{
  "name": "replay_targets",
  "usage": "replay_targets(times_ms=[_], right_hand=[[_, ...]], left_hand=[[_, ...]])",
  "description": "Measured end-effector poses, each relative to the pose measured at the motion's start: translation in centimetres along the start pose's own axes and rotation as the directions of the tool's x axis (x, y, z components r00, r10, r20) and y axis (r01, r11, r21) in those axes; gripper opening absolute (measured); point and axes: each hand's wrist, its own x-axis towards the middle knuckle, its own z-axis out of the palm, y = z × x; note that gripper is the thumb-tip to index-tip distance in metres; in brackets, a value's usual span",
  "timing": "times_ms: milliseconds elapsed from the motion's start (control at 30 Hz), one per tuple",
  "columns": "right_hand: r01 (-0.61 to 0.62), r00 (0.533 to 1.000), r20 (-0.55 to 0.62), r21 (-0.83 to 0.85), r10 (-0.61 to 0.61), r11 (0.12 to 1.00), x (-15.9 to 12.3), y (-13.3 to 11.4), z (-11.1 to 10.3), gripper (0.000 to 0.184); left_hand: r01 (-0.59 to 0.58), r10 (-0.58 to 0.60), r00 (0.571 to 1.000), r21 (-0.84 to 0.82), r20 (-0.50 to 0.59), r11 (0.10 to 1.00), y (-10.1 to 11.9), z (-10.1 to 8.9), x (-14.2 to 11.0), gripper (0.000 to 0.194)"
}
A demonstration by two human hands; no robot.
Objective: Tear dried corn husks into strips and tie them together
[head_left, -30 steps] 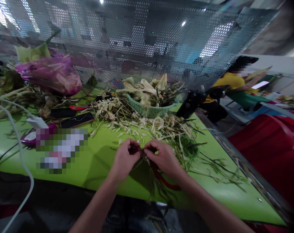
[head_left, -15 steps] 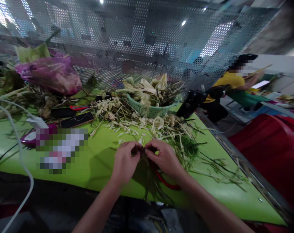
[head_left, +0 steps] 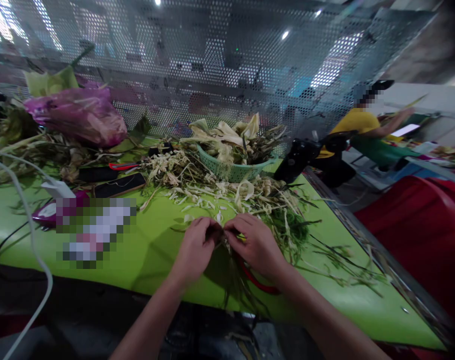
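My left hand [head_left: 196,248] and my right hand [head_left: 254,243] meet fingertip to fingertip over the front of the table. Both are closed in a pinch on the top of a bundle of thin plant stems [head_left: 238,281], whose dark ends hang down toward me. The fingers hide the pinched spot, so its details do not show. A curved red handle [head_left: 263,287] lies beneath my right hand; the rest of that item is covered. Just beyond the fingertips are pale plant scraps [head_left: 202,201] and a tangle of green strands [head_left: 291,227].
Behind the scraps stands a green basket [head_left: 233,172] heaped with dry leaves. A dark bottle [head_left: 292,162], a phone [head_left: 119,185], a purple power strip [head_left: 47,212] and a pink plastic bag [head_left: 80,115] surround the work area. At right, a person in yellow [head_left: 357,121] sits beyond red chairs [head_left: 411,205].
My hands stay almost in place, with small shifts of the fingers at the pinched stems. At right, the person's head and arm have moved slightly.
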Motion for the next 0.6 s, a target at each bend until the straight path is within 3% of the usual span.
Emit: replay_targets(times_ms=[300, 600], right_hand=[[-0.063, 0.998, 0.000, 0.227, 0.065, 0.972, 0.05, 0.29, 0.00, 0.007], [-0.132, 0.991, 0.041, 0.333, 0.126, 0.934, 0.16, 0.55, 0.11, 0.007]], left_hand=[[0.152, -0.106, 0.981, -0.307, 0.162, 0.939, 0.35, -0.55, 0.26, 0.004], [0.130, -0.113, 0.990, -0.269, 0.079, 0.954, 0.41, -0.44, 0.25, 0.004]])
